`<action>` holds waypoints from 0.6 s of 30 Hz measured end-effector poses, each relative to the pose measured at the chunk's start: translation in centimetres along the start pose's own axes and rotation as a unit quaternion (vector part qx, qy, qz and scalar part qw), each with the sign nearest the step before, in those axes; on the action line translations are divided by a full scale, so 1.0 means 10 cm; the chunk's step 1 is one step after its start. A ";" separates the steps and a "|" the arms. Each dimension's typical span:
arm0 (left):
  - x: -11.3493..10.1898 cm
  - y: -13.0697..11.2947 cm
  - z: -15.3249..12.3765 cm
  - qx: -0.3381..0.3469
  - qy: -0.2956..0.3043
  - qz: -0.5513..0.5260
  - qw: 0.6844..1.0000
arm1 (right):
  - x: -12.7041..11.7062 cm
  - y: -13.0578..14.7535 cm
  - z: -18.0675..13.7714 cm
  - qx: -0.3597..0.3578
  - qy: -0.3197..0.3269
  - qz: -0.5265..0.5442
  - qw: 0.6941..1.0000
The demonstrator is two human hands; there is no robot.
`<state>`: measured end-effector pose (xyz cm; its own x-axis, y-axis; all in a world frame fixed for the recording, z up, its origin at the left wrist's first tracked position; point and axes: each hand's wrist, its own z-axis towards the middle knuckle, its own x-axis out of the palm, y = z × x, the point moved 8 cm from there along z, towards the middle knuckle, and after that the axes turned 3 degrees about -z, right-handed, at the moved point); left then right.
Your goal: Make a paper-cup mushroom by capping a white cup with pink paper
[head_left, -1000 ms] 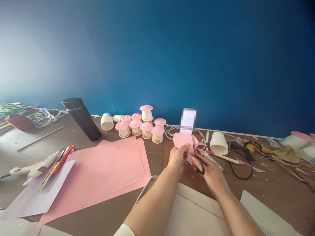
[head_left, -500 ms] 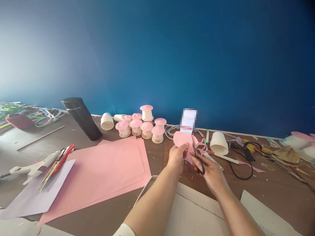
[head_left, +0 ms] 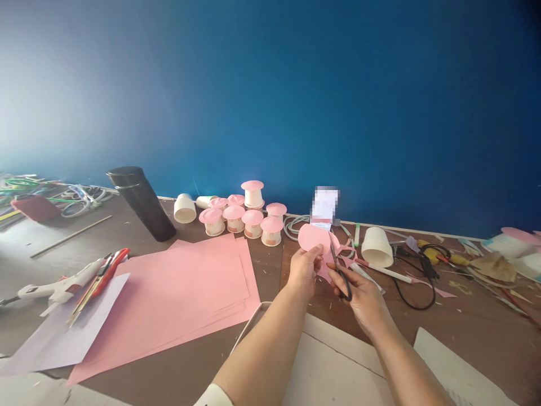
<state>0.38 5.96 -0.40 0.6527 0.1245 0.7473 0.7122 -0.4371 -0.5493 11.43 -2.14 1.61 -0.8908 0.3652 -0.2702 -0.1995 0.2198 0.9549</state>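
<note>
My left hand (head_left: 305, 267) pinches a piece of pink paper (head_left: 311, 237) with a rounded edge, thumb on top. Black-handled scissors (head_left: 343, 276) are in my right hand (head_left: 355, 286), with my fingers around the handles. Their blades lie against the right side of the pink paper, and a cut strip hangs below. Pink paper scraps (head_left: 345, 248) lie just to the right. Left of my hands stand several paper cups with pink paper tops (head_left: 252, 223), one of them stacked higher than the rest.
Pink sheets (head_left: 177, 287) lie at left, near a glue gun (head_left: 59, 288), a red utility knife (head_left: 101, 282) and a black flask (head_left: 143, 206). White cups (head_left: 377, 247) stand at right beside black cables (head_left: 422, 265). A blue wall rises behind the table.
Almost nothing differs. The view has shifted very slightly; both hands keep the same hold on the paper and the scissors.
</note>
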 end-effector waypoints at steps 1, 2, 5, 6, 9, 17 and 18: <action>0.00 0.01 0.00 -0.004 0.001 -0.008 1.000 | 0.00 0.01 -0.01 -0.001 -0.001 -0.004 1.000; 0.00 0.02 0.00 -0.008 0.004 -0.015 1.000 | 0.01 0.02 -0.01 -0.002 -0.001 -0.008 1.000; 0.01 0.07 0.01 -0.017 0.014 -0.026 0.999 | 0.04 0.05 -0.03 -0.011 0.008 -0.018 1.000; 0.01 0.08 0.01 -0.019 0.015 -0.023 0.999 | 0.05 0.06 -0.04 -0.012 0.012 -0.018 1.000; 0.00 0.10 0.04 -0.013 0.012 -0.010 1.000 | 0.07 0.06 -0.04 -0.009 0.020 -0.011 1.000; 0.03 0.11 -0.03 0.002 0.012 0.045 0.999 | 0.05 0.02 0.00 -0.005 0.010 0.015 1.000; 0.05 0.13 -0.05 -0.004 0.023 0.049 0.999 | 0.04 0.03 -0.01 -0.009 0.008 0.014 1.000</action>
<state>1.47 5.04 -0.58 0.7067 0.0403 0.7064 0.6431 -0.4527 -0.6176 10.97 -1.96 1.81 -0.9025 0.3570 -0.2410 -0.1810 0.1934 0.9643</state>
